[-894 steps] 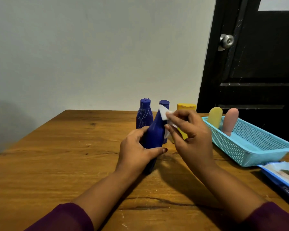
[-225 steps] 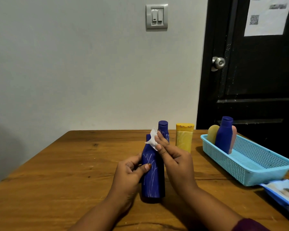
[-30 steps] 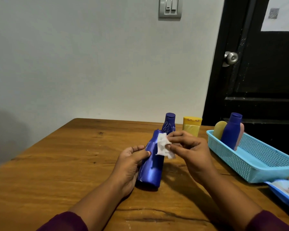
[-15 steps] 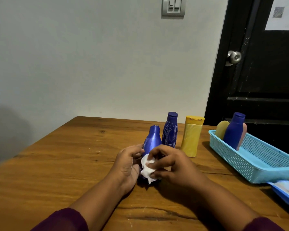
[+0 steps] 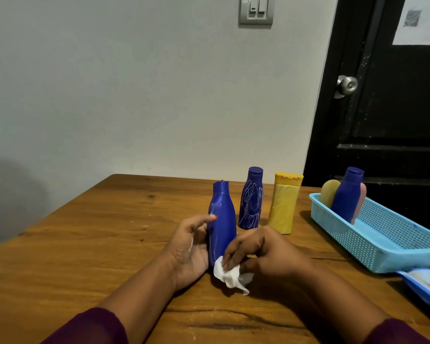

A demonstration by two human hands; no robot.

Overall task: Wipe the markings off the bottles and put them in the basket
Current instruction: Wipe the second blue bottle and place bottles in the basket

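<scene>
A blue bottle (image 5: 221, 219) stands upright on the wooden table (image 5: 85, 244), faint white lines on its left side. My left hand (image 5: 190, 247) holds it from the left, thumb on its front. My right hand (image 5: 263, 254) pinches a crumpled white wipe (image 5: 227, 274) at the bottle's base. Behind stand a second blue bottle (image 5: 251, 198) covered in white scribbles and a yellow bottle (image 5: 283, 202). The light blue basket (image 5: 382, 242) at the right holds a blue bottle (image 5: 346, 194), a yellow one (image 5: 329, 192) and a pink one (image 5: 361, 197).
A pack of wipes (image 5: 427, 284) lies at the right table edge, in front of the basket. A black door (image 5: 387, 95) with a round knob stands behind the basket. A grey wall with a light switch (image 5: 256, 9) runs behind the table.
The bottle in my left hand went from tilted to upright. My right hand with the wipe slid from the bottle's upper part down to its base.
</scene>
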